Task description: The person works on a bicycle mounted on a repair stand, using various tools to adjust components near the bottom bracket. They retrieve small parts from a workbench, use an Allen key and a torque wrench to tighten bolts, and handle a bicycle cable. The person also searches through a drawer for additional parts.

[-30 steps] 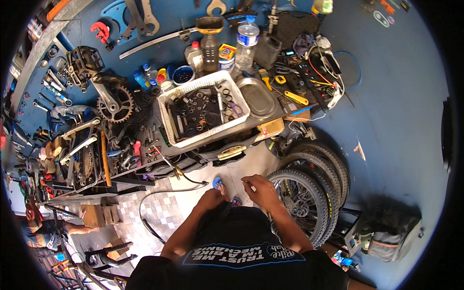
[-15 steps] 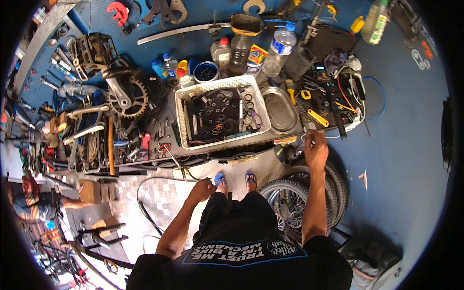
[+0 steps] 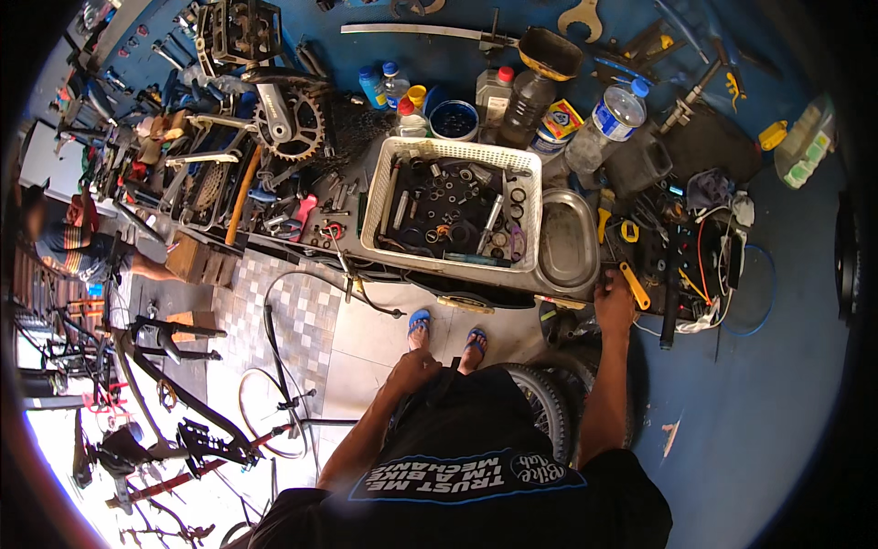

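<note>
My right hand (image 3: 614, 304) is at the front edge of the bench, its fingers curled together beside a tool with a yellow handle (image 3: 634, 285). Whatever lies in those fingers, if anything, is too small to make out. Low in front of my body, next to my dark shirt, my left hand (image 3: 417, 370) is closed, and its fingertips are hidden. To the left of my right hand sits an oval metal tray (image 3: 567, 245). A white plastic basket (image 3: 373, 188) beside it carries several small metal parts, rings and tubes.
Bottles, including a clear one with a blue cap (image 3: 608, 123), line the back. A crankset (image 3: 288, 119) and frame parts crowd the left. Bicycle wheels (image 3: 541, 403) stand under the bench at right. Another person (image 3: 78, 242) is at far left, near bicycle frames (image 3: 155, 430).
The view has swung, so the bench appears farther right and more bicycle frames show at lower left. My right hand is still at the bench edge, now closer to the yellow handle.
</note>
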`<state>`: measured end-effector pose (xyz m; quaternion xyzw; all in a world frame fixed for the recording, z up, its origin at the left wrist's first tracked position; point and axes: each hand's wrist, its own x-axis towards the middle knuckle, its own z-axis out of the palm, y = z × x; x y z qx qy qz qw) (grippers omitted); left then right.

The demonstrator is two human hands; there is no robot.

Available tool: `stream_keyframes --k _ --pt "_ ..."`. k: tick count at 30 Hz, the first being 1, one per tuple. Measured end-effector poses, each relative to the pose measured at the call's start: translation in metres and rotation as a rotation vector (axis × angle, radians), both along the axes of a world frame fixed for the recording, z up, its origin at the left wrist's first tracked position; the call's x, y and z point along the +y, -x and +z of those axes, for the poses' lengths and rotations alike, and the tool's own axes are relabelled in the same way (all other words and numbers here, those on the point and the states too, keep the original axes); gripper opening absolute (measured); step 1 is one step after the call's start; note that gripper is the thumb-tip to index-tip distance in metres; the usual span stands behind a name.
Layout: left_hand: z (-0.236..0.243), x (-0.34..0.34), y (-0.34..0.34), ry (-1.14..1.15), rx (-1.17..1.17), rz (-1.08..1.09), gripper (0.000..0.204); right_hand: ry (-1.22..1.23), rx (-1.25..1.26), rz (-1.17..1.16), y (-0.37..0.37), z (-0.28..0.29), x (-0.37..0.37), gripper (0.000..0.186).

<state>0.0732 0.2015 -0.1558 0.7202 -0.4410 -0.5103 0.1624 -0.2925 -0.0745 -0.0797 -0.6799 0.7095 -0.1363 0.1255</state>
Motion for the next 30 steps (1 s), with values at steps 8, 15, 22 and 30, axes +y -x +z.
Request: stream_keyframes --k 8,15,22,30 --pt "0.037 -0.032 0.027 0.035 -0.022 0.006 0.032 0.050 -0.072 0.032 0.013 -0.013 -0.004 0.040" --pt "0.039 -0.053 0.008 0.113 -0.064 0.043 0.032 0.037 -0.083 0.009 0.008 -0.007 -0.003 0.035" --pt "0.029 -0.050 0.018 0.187 -0.057 0.003 0.031 0.072 -0.130 0.028 0.013 -0.003 0.000 0.032" --pt "0.028 -0.044 0.036 0.067 -0.050 0.038 0.029 0.380 -0.165 -0.004 0.034 0.007 -0.015 0.026"
